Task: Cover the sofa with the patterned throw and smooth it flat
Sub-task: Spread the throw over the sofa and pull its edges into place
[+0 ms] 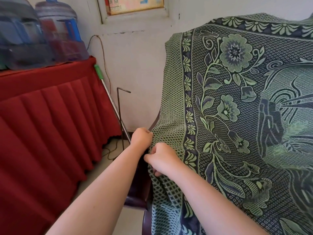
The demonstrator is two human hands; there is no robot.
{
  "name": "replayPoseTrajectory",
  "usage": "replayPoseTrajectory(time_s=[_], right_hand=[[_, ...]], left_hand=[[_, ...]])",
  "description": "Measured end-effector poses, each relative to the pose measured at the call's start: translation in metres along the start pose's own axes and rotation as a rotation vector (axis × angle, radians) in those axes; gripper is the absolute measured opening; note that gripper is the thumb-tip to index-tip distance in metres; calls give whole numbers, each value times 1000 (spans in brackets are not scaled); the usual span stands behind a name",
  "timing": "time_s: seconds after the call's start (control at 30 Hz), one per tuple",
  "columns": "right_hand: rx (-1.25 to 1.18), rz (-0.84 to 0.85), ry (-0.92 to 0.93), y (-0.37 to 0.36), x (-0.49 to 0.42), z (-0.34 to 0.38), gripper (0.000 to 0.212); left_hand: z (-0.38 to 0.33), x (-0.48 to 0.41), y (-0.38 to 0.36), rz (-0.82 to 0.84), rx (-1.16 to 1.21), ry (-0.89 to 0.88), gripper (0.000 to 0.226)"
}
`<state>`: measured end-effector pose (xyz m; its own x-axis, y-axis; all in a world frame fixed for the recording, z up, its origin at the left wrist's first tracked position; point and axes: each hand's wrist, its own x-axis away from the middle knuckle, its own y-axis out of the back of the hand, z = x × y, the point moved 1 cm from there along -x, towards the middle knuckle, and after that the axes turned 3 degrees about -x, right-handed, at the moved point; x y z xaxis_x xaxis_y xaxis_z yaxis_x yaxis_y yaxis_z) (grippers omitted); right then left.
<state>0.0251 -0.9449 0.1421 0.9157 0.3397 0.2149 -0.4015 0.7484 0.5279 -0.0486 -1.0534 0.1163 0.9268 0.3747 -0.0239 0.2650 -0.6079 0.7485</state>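
We see the throw (237,116), green and dark blue with flowers and a leaf border, draped over the sofa (138,192) from the top of the back down across the seat and over the near front. It covers almost all of it; only a dark, glossy strip of armrest shows at the throw's left edge. The cloth lies fairly flat on the back, with soft folds lower down and a bunched ridge along the left edge.

Both hands work at that edge, close together. Our left hand (141,137) is curled into a fist and pinches the checked border of the throw just above the armrest. Our right hand (162,158) is closed too, fingers tucked in, gathering a fold of the same border right below the left hand. Both forearms reach in bare from the bottom of the view.

To the left stands a table with a pleated red skirt (50,116), and two large water jugs (42,33) sit on top of it. A pole with a green grip (108,92) leans between table and wall, beside a thin bent metal rod (120,116). A cord (103,61) hangs down the white wall.
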Motion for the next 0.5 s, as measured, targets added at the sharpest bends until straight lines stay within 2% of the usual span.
replayPoseTrajectory(time_s=[0.1, 0.33, 0.43, 0.5], right_hand=[[142, 42, 24, -4, 6, 1, 27], [83, -54, 90, -13, 10, 4, 31], [184, -62, 88, -19, 15, 5, 6], [309, -81, 59, -23, 20, 5, 38]], left_hand=[[-1, 2, 2, 46, -29, 11, 23], [-1, 18, 16, 169, -155, 44, 38], [4, 20, 23, 154, -210, 3, 29], [7, 24, 23, 116, -220, -24, 30]])
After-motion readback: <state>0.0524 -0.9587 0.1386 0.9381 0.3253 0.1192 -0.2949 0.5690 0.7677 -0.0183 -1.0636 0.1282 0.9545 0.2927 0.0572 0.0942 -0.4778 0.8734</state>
